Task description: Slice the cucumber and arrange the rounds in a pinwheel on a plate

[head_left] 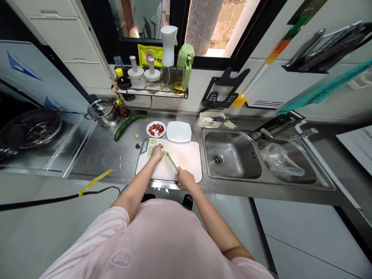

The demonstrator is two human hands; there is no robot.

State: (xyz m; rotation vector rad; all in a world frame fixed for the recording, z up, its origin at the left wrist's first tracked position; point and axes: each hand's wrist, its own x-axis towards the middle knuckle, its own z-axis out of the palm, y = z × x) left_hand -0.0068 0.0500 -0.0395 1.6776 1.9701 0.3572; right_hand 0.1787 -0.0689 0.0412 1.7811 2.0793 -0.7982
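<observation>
A white cutting board (188, 155) lies on the steel counter in front of me. My left hand (157, 153) rests on it with bent fingers, closed around a piece of cucumber (166, 154) that is mostly hidden by the hand; a pale round cut face shows. The handle of a knife (172, 161) is in my right hand (186, 178), and its blade slants toward that cut face. Several thin cucumber slices (150, 151) lie left of my left hand. Behind the board are a plate of chopped red pieces (156, 129) and a white square plate (179, 131).
A whole cucumber (128, 126) and a lidded pot (103, 112) stand back left, with a wok (30, 128) farther left. The double sink (232, 155) is to the right, a plastic bag (279, 161) inside. Above hangs a seasoning shelf (151, 92).
</observation>
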